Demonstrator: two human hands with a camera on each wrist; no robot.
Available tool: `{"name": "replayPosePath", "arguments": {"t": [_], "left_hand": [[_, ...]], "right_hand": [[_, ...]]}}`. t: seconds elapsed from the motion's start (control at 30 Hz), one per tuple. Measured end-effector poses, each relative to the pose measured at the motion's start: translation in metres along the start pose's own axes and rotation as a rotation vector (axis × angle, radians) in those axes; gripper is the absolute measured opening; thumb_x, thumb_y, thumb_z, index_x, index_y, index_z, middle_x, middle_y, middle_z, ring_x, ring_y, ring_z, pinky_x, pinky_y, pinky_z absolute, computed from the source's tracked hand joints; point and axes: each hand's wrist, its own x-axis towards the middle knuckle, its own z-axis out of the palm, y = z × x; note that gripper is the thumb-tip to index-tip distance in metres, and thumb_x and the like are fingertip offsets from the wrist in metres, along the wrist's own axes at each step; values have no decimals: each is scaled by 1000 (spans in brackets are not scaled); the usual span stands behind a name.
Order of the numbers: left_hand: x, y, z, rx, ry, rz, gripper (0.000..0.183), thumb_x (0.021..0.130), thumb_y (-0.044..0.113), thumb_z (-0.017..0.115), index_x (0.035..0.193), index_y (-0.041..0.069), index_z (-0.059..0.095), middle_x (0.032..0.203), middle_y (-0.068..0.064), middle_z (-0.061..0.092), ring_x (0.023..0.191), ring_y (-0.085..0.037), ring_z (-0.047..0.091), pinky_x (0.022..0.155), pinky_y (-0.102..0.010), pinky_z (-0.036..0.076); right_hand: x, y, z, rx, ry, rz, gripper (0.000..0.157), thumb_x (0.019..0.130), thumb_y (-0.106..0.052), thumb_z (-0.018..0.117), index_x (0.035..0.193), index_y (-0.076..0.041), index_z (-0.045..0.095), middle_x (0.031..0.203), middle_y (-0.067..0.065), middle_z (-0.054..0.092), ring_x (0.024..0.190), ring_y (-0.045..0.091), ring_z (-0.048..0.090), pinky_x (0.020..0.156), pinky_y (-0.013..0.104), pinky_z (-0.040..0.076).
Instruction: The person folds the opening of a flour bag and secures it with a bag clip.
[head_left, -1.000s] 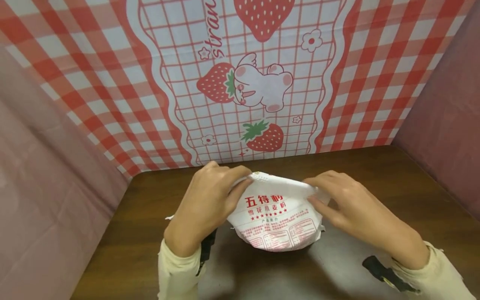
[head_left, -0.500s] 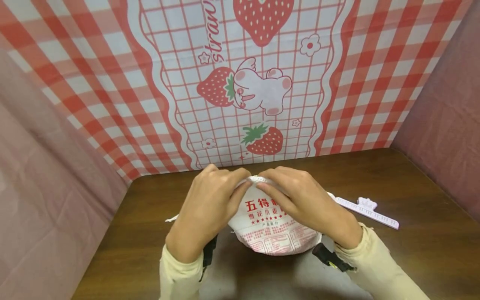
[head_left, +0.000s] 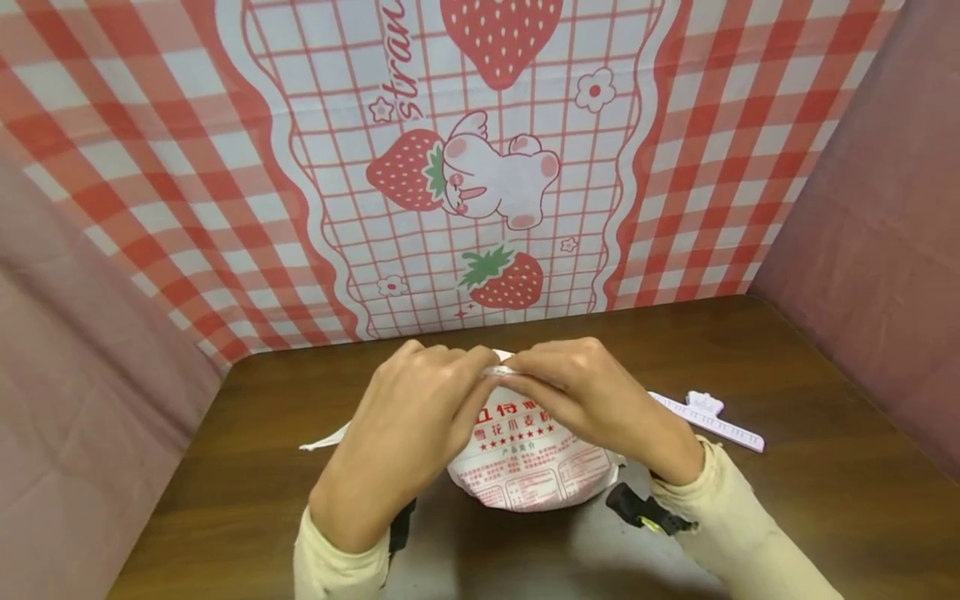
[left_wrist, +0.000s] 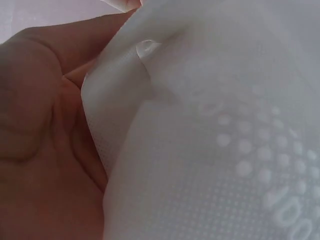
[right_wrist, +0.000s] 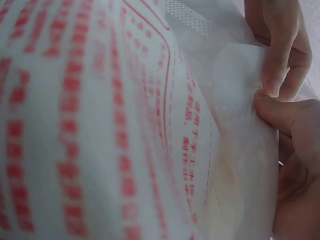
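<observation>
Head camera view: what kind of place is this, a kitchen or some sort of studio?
Probably a small makeshift recording booth, not a kitchen: a dark wooden table boxed in by a strawberry-print backdrop and plain pink cloth walls.

The head camera is looking forward and down from above the person's arms, taking in the brown table [head_left: 810, 517], the strawberry-print backdrop [head_left: 480, 167] behind it, and both hands meeting at the top edge of the white printed bag [head_left: 525, 467]. The left wrist camera is sitting very close to the left hand [left_wrist: 35, 150], its view filling with blurred bag fabric, while the right wrist camera is facing the bag's red-printed side from just as near, catching fingertips [right_wrist: 275, 75] pinching the fabric. All three views are sharing the bag's gathered top.
</observation>
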Motion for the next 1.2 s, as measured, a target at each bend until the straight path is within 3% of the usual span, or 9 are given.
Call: {"name": "replayPosePath", "arguments": {"t": [0.27, 0.47, 0.87, 1.03, 1.2], "left_hand": [[-2, -3, 2, -8, 10, -7, 10, 88, 24, 57, 93, 19, 64, 61, 11, 56, 51, -6, 48, 54, -23, 34], [-2, -4, 3, -41, 22, -3, 11, 88, 23, 57, 94, 18, 65, 64, 9, 60, 52, -7, 50, 55, -24, 35], [-3, -1, 6, -11, -20, -4, 9, 86, 24, 59, 84, 16, 62, 58, 10, 51, 53, -8, 48, 54, -26, 37], [-1, -3, 6, 12, -20, -6, 12, 86, 25, 59, 78, 16, 60, 53, 10, 45, 48, -8, 42, 50, -25, 32], [-1, -5, 6, 8, -17, -14, 10, 86, 25, 59, 80, 16, 61, 54, 9, 49, 48, -8, 45, 51, -25, 32]], "right_hand": [[-1, -1, -4, 7, -69, 76, 11, 87, -15, 58, 96, -16, 65, 85, -12, 61, 72, 0, 52, 67, 13, 42], [-4, 0, -12, -32, -119, 125, 5, 87, -20, 59, 87, -18, 64, 71, -12, 56, 61, -2, 46, 57, 12, 39], [-6, 1, -17, -51, -141, 100, 7, 87, -18, 59, 82, -17, 63, 66, -13, 49, 57, -1, 40, 53, 13, 35], [-6, 3, -23, -28, -199, 153, 8, 87, -21, 58, 91, -20, 65, 77, -15, 59, 64, -3, 49, 59, 13, 42], [-6, 6, -29, -31, -253, 201, 9, 88, -24, 57, 83, -22, 64, 69, -14, 56, 58, -1, 47, 53, 15, 40]]}}
